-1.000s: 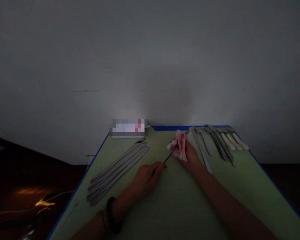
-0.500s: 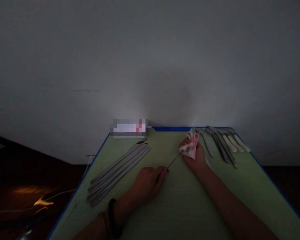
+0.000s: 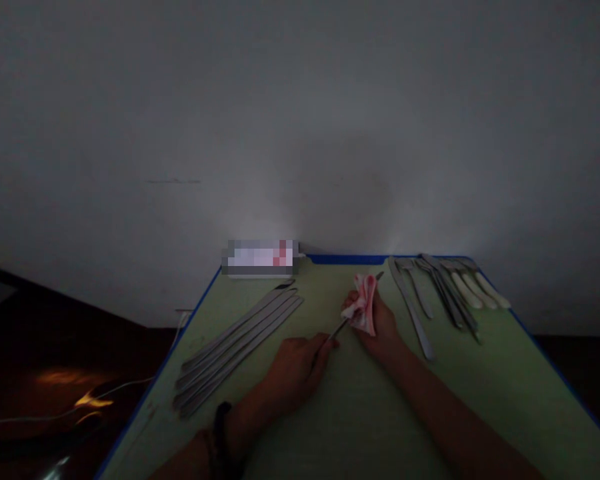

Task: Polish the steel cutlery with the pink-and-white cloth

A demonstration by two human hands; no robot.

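Presently we are working over one green, blue-edged table (image 3: 360, 427), holding two hands near its middle. Our left hand (image 3: 297, 367) is pinching the near end of one slender metal utensil (image 3: 339, 328); our right hand (image 3: 383, 327) is gripping one pink-and-white cloth (image 3: 365, 313) around the far part, a tip poking out beyond it.

We are judging the slanting utensil's slipping as the main danger: a slack left pinch could be letting it twist against the cloth. If the tip is hiding an edge in this dim light, thin folds could be leaving our fingers exposed. Least worrying, our right wrist could be nudging the cutlery nearby.

Counting, we are finding roughly five overlapping long pieces (image 3: 240, 347) on the left; one pale box (image 3: 263, 260), its face blurred; and, on the right, one long piece (image 3: 413, 310), several dark pieces (image 3: 450, 300) lying too close for counting, three pale-handled pieces (image 3: 479, 291) and one shorter piece (image 3: 423, 293).
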